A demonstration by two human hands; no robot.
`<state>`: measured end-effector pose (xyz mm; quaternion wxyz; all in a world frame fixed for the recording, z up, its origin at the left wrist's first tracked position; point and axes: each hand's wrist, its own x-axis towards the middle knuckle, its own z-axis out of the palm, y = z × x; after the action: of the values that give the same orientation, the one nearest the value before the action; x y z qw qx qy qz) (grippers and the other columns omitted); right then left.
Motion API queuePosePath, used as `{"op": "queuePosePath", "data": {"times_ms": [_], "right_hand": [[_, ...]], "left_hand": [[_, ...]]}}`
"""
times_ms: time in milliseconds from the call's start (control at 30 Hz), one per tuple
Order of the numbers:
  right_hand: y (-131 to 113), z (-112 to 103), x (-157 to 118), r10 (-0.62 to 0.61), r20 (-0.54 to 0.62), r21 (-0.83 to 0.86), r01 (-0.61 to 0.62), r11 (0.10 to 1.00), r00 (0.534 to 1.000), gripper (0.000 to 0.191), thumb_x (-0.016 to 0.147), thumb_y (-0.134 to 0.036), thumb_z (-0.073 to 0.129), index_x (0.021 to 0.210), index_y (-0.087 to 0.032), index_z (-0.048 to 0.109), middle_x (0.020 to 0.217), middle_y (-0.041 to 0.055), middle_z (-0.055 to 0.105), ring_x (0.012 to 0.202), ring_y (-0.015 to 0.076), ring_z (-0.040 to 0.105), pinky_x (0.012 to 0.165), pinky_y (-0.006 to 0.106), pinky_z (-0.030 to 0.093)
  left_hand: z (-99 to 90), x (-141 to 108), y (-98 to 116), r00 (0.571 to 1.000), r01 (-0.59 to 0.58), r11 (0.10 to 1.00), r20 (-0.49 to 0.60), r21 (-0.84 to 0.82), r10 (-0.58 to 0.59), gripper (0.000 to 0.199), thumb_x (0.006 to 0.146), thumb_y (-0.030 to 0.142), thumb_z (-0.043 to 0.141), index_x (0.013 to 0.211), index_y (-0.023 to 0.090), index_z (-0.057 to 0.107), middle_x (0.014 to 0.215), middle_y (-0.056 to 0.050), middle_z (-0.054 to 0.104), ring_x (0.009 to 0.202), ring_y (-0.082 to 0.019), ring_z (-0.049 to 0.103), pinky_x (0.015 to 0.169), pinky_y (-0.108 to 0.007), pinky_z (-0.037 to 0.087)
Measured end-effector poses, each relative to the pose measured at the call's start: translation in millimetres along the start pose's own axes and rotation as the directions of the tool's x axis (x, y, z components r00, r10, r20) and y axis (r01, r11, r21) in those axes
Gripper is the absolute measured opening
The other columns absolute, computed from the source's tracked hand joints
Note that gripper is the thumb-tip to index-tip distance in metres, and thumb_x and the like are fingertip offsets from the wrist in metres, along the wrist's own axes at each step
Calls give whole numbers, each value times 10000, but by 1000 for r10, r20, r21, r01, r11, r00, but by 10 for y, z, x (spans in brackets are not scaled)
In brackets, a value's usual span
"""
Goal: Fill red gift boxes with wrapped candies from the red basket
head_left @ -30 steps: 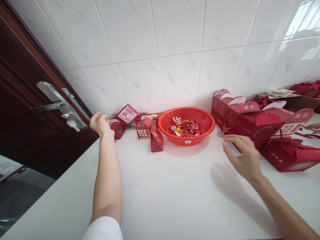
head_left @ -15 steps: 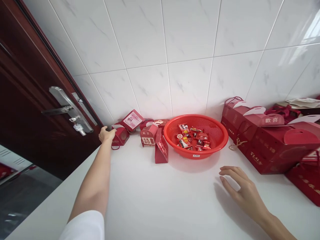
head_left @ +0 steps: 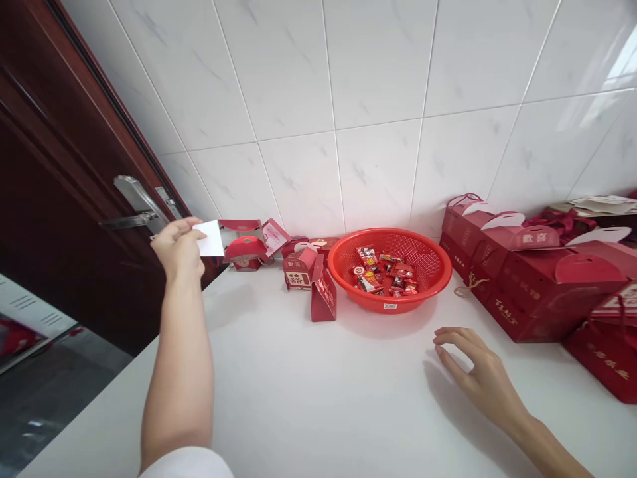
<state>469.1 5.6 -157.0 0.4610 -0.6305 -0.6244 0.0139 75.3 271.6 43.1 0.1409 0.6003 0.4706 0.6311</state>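
Note:
At the far left, my left hand (head_left: pixel 180 249) is raised above the table's edge, its fingers closed on a white flap (head_left: pixel 210 239). The flap appears to belong to a small red paper gift box (head_left: pixel 247 249) just right of it, whose top is open; the hand partly hides how they join. A pink card (head_left: pixel 274 237) leans beside this box. My right hand (head_left: pixel 480 375) hovers low over the table at the right, fingers curved and thumb apart, with nothing in it.
A red plastic basket (head_left: pixel 343 292) holds several wrapped sweets (head_left: pixel 369 281). To its left are small red gift boxes (head_left: pixel 298 273) and a folded red card (head_left: pixel 323 299). Larger red boxes (head_left: pixel 527 285) line the right. A brown door (head_left: pixel 54 179) with a metal handle borders the white table (head_left: pixel 318 398).
My left hand has risen and moved left, lifting the flap, and the small gift box now shows its top spread open. My right hand has barely moved.

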Motion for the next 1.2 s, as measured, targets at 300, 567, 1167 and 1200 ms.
{"op": "queuePosePath", "data": {"times_ms": [300, 567, 1167, 1200], "right_hand": [[-217, -141, 115, 193, -70, 426, -145, 893, 979, 280, 940, -485, 587, 1115, -270, 631, 1087, 73, 698, 887, 219, 696, 812, 384, 580], [-146, -291, 142, 161, -147, 626, -35, 779, 976, 308, 963, -459, 578, 1224, -300, 619, 1147, 64, 688, 934, 198, 666, 843, 361, 553], [-465, -164, 76, -126, 116, 316, 83, 945, 985, 109, 905, -289, 655, 997, -252, 611, 1312, 98, 613, 1248, 254, 579, 1013, 403, 487], [-471, -173, 80, -133, 111, 307, 93, 947, 985, 68, 909, -255, 631, 973, -248, 611, 1315, 97, 611, 1251, 254, 578, 1009, 402, 490]], "left_hand": [[375, -1315, 1329, 763, 12, 960, 623, -280, 172, 194, 697, 146, 675, 869, 191, 752, 1043, -49, 761, 1003, -248, 700, 869, -356, 567], [1107, -2142, 973, 547, -112, 975, 808, -190, 221, 381, 755, 44, 461, 935, 217, 750, 1181, -61, 686, 1167, -230, 641, 988, -365, 537], [1138, -2141, 812, 99, -497, 800, 894, -336, 437, 213, 927, 157, 538, 929, 212, 744, 728, 7, 688, 709, -159, 576, 878, -334, 466], [1138, -2143, 815, 78, -493, 809, 909, -321, 409, 215, 928, 162, 534, 930, 216, 743, 731, 12, 696, 708, -159, 573, 890, -339, 456]]}}
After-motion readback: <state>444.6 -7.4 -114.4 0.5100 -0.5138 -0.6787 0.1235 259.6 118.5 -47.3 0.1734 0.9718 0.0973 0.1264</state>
